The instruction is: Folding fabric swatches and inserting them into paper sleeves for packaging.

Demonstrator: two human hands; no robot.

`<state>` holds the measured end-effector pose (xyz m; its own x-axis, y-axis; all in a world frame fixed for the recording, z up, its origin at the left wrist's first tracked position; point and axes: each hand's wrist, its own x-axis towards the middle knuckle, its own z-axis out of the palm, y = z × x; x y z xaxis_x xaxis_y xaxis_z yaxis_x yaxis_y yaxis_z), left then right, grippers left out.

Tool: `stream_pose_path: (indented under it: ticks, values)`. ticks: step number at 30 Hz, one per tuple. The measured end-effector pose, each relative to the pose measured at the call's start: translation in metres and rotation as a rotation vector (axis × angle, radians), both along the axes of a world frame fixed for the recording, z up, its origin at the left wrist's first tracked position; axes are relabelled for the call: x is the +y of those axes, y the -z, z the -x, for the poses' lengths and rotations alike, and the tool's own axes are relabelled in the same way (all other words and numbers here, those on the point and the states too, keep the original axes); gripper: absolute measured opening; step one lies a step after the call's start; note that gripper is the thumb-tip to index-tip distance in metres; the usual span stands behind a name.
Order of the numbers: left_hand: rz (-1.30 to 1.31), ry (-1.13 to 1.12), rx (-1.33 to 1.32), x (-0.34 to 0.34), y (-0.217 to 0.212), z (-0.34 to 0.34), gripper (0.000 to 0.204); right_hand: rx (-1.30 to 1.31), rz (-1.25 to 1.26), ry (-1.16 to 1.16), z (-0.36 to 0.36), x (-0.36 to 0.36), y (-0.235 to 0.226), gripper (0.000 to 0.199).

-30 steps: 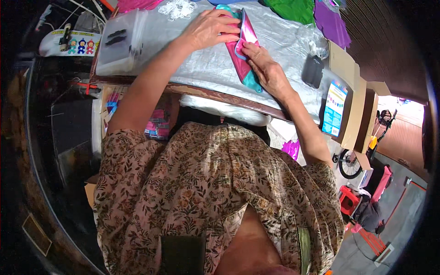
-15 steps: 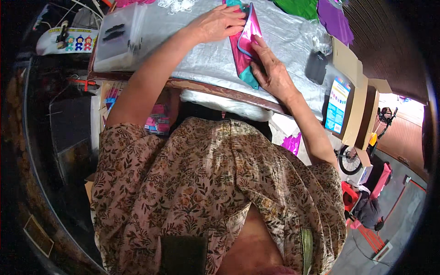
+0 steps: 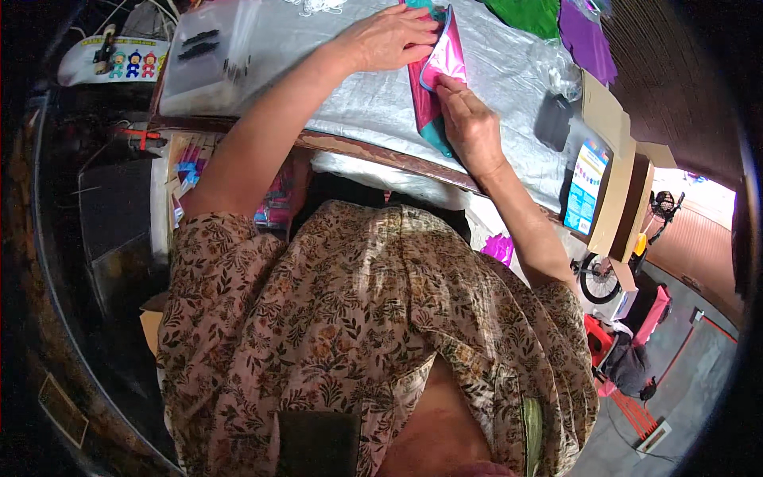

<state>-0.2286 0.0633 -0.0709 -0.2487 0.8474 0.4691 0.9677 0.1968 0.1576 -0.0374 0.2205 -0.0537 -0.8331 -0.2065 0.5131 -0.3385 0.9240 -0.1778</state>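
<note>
Both of your hands are laid flat on the pink fabric piece [image 3: 439, 67], neither one closed around it: your left hand [image 3: 389, 38] presses down with fingers spread at the cloth's 9 o'clock side, and your right hand [image 3: 467, 123] rests at its 5 o'clock end, fingertips pinning the lower edge. Whether your right thumb has slipped under the edge, you cannot tell from this view.

That pink piece lies on the silver-grey table cover [image 3: 350, 119], toward the table's far edge at about 12 o'clock from your body, and it sits on top of a teal fabric piece [image 3: 433, 133] whose edge shows below it. The upper pink edge curls up, so the layers look only partly matched; judging by that, the smoothing and lining-up is under way and not finished, with the raised edge left to flatten.

Around the work, a clear plastic bag [image 3: 208, 56] with small dark items lies at 10 o'clock, green cloth [image 3: 524, 14] and purple cloth [image 3: 586, 38] at 1 o'clock, and a dark phone-like slab [image 3: 552, 123] near your right hand at 3 o'clock. A cardboard box [image 3: 616, 183] stands past the table's right end.
</note>
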Motion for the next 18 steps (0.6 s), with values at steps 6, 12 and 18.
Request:
stream_pose_path:
  ticks: [6,12,18]
  values:
    - [-0.113,0.073,0.291,-0.006,-0.021,-0.007,0.023,-0.008,-0.012,0.084,0.001,-0.008,-0.005,0.012]
    - [-0.025,0.168,-0.015,-0.003,-0.018,0.000,0.024,0.032,-0.009,0.069,0.002,-0.012,-0.006,0.010]
    - [-0.050,0.145,-0.046,-0.003,-0.021,-0.005,0.021,0.078,0.000,0.048,0.006,-0.015,-0.008,0.010]
